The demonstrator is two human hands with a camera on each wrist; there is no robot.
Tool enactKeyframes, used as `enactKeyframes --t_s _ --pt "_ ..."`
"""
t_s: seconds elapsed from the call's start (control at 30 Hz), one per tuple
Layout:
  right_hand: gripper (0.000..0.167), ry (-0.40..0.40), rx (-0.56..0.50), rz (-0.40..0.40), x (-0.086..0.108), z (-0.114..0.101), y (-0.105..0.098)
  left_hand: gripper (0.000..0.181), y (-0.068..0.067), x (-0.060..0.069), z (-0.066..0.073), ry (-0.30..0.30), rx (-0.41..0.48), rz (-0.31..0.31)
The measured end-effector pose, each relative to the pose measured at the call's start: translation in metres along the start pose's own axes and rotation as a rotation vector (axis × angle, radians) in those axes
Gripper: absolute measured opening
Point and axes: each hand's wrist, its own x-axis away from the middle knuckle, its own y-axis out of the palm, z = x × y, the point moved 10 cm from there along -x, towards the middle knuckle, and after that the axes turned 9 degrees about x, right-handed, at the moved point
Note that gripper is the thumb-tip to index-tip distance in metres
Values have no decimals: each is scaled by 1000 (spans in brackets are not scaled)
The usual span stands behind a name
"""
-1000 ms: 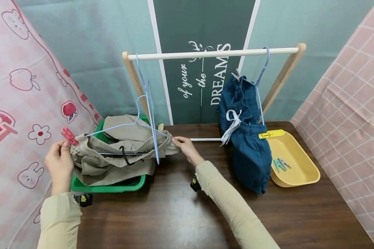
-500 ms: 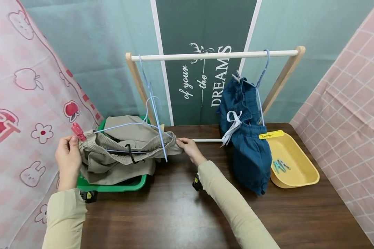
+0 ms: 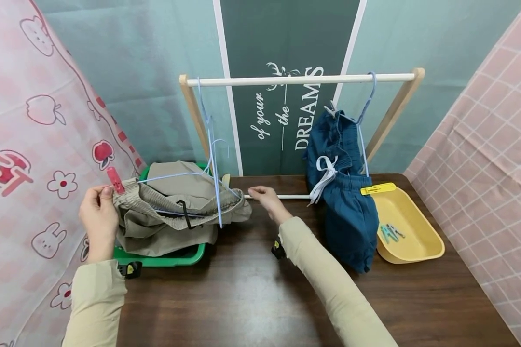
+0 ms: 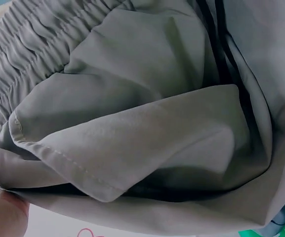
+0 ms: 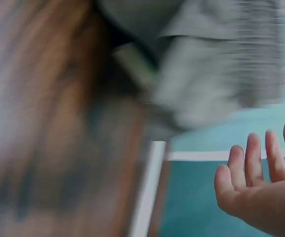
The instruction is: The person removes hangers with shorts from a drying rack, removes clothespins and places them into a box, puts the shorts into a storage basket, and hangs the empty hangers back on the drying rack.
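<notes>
Left hand (image 3: 99, 215) pinches greyish garment (image 3: 162, 234); right hand (image 3: 270, 200) just beside it.

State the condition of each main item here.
Left hand: pinching grey garment
Right hand: fingers relaxed, holding nothing
Grey garment: waistband gaping
Pink clothespin: clipped to waistband
Blue garment: hanging from rod
Yellow clothespin: clipped to blue garment
Bare hanger: hooked on rod
Green basket: partly covered
Yellow tray: upright, holding small clothespins

head view bright, glare on table (image 3: 252, 308); right wrist view blurred
</notes>
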Motion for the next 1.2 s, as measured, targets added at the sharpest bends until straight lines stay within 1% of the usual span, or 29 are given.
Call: enactKeyframes --t_s 0.07,0.13,0.23,0.33,0.4,0.47,0.53,0.6,0.67,0.77,0.87,1.03,1.2 --pt "36 -50 -20 45 4 -22 -10 27 1 0 3 11 -2 3" --pt "33 -127 -38 112 9 -50 -21 33 1 1 6 18 -5 2" --pt "28 -256 -69 231 22 -93 -39 34 2 2 8 20 -12 -4" --pt "24 -386 -78 327 42 -135 -51 32 2 4 11 30 -13 -3" --pt "23 -462 -88 356 59 -160 -53 30 2 4 14 40 -7 2" --pt "23 -532 -105 358 77 -183 -51 28 2 5 17 50 -3 8" --pt "23 -590 -116 337 96 -203 -44 28 2 6 21 63 -1 10" --pt "23 -636 -99 290 114 -220 -33 28 3 6 24 75 3 7" --pt "23 -663 -54 220 129 -233 -17 29 5 7 28 90 7 -1" --pt "24 -659 53 92 140 -241 12 31 9 8 34 120 26 -16" --pt "25 -635 159 1 142 -240 38 29 12 10 40 146 40 -27" --pt "28 -613 291 -68 136 -238 66 27 15 15 49 201 66 -60" --pt "34 -587 364 -112 127 -236 82 25 19 21 60 315 107 -115"
